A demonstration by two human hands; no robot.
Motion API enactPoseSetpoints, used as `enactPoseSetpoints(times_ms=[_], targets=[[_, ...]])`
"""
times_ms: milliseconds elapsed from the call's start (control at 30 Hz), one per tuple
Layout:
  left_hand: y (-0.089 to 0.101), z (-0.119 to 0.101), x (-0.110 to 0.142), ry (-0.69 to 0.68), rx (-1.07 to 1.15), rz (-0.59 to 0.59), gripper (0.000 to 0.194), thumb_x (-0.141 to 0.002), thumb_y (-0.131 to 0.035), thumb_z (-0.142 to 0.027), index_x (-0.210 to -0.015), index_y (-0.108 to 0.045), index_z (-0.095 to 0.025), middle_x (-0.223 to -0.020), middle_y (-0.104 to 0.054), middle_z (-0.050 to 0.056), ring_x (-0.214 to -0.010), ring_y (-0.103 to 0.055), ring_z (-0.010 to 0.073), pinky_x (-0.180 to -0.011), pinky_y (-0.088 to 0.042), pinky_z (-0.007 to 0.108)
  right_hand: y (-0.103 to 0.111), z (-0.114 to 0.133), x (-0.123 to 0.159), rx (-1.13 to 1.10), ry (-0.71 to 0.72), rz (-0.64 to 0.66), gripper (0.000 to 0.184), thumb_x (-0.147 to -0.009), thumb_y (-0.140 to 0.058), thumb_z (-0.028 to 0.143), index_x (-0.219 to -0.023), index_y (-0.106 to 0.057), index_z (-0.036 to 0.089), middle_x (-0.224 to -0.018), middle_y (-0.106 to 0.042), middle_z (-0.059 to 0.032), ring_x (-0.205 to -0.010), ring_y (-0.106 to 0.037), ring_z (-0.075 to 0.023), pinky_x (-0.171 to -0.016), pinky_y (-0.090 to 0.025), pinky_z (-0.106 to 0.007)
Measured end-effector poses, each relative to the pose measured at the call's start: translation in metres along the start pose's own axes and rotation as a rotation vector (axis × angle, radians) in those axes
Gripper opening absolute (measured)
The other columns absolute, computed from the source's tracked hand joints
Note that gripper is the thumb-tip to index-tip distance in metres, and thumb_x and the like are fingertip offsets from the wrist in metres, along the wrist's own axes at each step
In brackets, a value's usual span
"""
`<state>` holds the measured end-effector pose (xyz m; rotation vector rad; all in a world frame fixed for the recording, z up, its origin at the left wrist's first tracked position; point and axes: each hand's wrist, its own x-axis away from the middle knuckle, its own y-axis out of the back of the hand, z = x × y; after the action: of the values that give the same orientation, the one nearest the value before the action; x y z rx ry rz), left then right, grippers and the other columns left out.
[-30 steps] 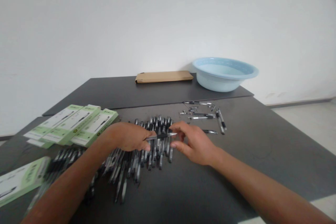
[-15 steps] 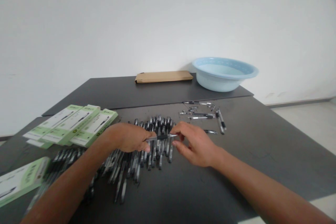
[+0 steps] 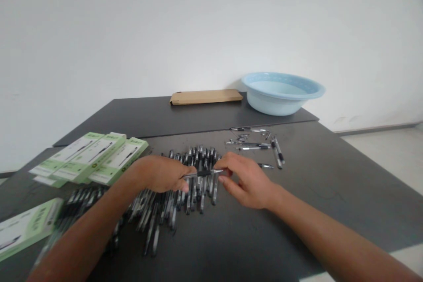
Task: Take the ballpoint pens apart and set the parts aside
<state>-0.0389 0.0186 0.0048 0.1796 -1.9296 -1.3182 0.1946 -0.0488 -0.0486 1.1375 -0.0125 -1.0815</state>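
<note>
Tabletop (image 3: 317, 180), pen (image 3: 204, 172) in left fingers (image 3: 187, 169), right fingers (image 3: 230, 161) near

From my end, an indoor room, workshop-like, exact type unclear: plain white wall (image 3: 198, 22) up top, dark worktable (image 3: 330, 172) across the lower half, loose pens (image 3: 194, 194) heaped lower center, pen boxes (image 3: 95, 154) stacked left.

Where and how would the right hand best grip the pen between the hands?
Probably by the pen's black grip, coming from the right: the left hand covers the rear end, and the tapered tip points toward the right hand. The grip is exposed and thicker than the tip.
</note>
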Motion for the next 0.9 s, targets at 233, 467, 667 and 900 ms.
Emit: enactPoseSetpoints(times_ms=[233,467,667,900], targets=[[0.0010,-0.0015,0.0005,-0.012,0.035,0.063,0.040,-0.088,-0.046,-0.044,-0.122,-0.054,-0.024,-0.102,-0.070,0.007,-0.085,-0.065,0.0248,-0.070,-0.045,0.028,0.0001,0.0002,0.0007,-0.013,0.007,-0.009,0.023,-0.084,-0.050,0.018,-0.107,-0.047,0.020,-0.092,-0.058,-0.0062,-0.081,-0.053,-0.0188,-0.072,-0.042,-0.031],[0.0023,-0.0035,0.0012,-0.015,0.060,0.066,0.039,-0.088,-0.047,-0.042,-0.122,-0.054,-0.024,-0.106,-0.070,0.007,-0.088,-0.065,0.0252,-0.071,-0.046,0.029,0.0000,-0.0010,0.0004,0.002,0.009,-0.004,0.018,-0.085,-0.049,0.020,-0.103,-0.049,0.020,-0.089,-0.057,-0.0057,-0.080,-0.052,-0.0185,-0.072,-0.041,-0.031],[0.0002,-0.0037,-0.0004,0.004,0.021,0.065,0.038,-0.088,-0.047,-0.040,-0.122,-0.054,-0.024,-0.105,-0.070,0.008,-0.089,-0.065,0.0255,-0.072,-0.046,0.030,0.0003,0.0017,0.0017,0.015,0.008,-0.018,0.019,-0.084,-0.052,0.019,-0.101,-0.046,0.020,-0.088,-0.057,-0.0050,-0.078,-0.051,-0.0176,-0.071,-0.040,-0.030],[-0.0018,-0.0066,0.0005,0.047,-0.023,0.045,0.041,-0.086,-0.049,-0.040,-0.123,-0.053,-0.024,-0.102,-0.071,0.009,-0.088,-0.066,0.0269,-0.072,-0.047,0.031,-0.0027,0.0010,0.0002,0.039,0.016,-0.030,0.010,-0.086,-0.049,0.018,-0.095,-0.046,0.020,-0.084,-0.056,-0.0040,-0.074,-0.050,-0.0164,-0.067,-0.039,-0.029]])
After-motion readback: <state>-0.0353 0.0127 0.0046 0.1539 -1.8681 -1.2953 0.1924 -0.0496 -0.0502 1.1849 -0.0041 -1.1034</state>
